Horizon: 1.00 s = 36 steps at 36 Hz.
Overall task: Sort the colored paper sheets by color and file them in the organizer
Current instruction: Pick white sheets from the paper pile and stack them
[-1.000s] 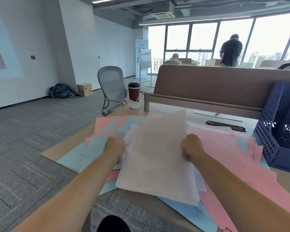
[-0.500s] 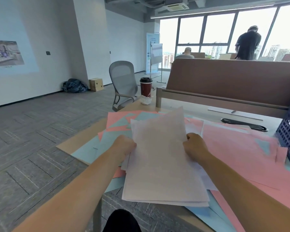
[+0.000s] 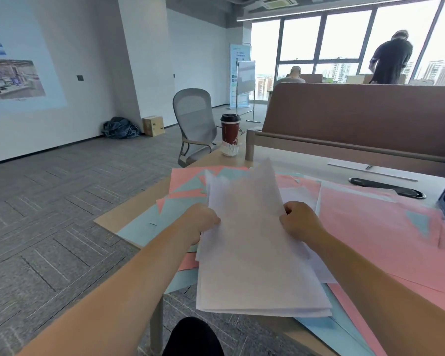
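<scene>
White sheet stack (image 3: 254, 253) gripped btwn left hand (image 3: 199, 223) & right hand (image 3: 299, 222).

a grey carpet (image 3: 62, 201) is lit by tall windows (image 3: 344, 39); a mesh chair (image 3: 194, 116) is set before white walls (image 3: 88, 47), beside a brown partition (image 3: 357, 111).

Bright daylight came from the windows (image 3: 344, 39), which were blown out nearly white and left the person (image 3: 392, 60) standing against them a dark silhouette. Away from the windows the light was even, with only soft shadows on the tabletop (image 3: 139, 201). The white sheets (image 3: 252, 253) looked slightly blurred, and straight lines bowed toward the frame edges.
</scene>
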{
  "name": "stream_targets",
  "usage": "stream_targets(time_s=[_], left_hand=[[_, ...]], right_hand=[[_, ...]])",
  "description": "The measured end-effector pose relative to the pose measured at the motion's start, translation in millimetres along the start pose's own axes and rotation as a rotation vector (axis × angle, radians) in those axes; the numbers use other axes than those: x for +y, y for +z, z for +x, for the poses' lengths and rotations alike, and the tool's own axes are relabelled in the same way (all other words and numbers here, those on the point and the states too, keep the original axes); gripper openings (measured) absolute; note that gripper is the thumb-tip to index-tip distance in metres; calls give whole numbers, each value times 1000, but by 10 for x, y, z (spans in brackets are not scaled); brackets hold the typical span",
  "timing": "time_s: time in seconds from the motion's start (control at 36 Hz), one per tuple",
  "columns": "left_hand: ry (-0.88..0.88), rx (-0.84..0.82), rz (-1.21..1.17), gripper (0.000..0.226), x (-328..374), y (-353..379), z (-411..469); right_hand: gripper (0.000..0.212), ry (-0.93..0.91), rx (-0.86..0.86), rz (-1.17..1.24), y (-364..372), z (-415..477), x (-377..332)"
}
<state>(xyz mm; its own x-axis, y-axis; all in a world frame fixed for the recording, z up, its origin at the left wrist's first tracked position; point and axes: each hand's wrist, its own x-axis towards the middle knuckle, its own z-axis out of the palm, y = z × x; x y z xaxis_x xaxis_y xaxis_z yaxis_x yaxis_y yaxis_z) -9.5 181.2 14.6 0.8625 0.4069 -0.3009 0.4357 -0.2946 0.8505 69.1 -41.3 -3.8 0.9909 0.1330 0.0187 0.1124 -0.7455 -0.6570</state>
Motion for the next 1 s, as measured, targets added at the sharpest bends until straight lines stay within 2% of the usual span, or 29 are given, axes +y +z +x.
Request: stream_targets(time_s=[0.22, 0.31, 0.44, 0.58, 0.69, 0.86, 1.0], left_hand=[[182, 118, 155, 42, 31, -131, -154], [269, 169, 158, 36, 48, -201, -223], [368, 238, 40, 44, 119, -381, -400], [430, 323, -84, 36, 204, -560, -520], [441, 357, -145, 38, 266, -654, -551], [380, 288, -165, 33, 272, -652, -527], [320, 287, -156, 25, 173, -569, -429]], right_hand=[[12, 39, 5, 64, -44, -94, -27], [18, 33, 7, 94, -31, -124, -65], [25, -5, 68, 108, -87, -202, -210], [34, -44, 66, 181, -170, -256, -410], [40, -64, 62, 235, -214, -282, -577], [41, -23, 23, 343, -174, -261, -665], [15, 12, -54, 321, -92, -253, -643]])
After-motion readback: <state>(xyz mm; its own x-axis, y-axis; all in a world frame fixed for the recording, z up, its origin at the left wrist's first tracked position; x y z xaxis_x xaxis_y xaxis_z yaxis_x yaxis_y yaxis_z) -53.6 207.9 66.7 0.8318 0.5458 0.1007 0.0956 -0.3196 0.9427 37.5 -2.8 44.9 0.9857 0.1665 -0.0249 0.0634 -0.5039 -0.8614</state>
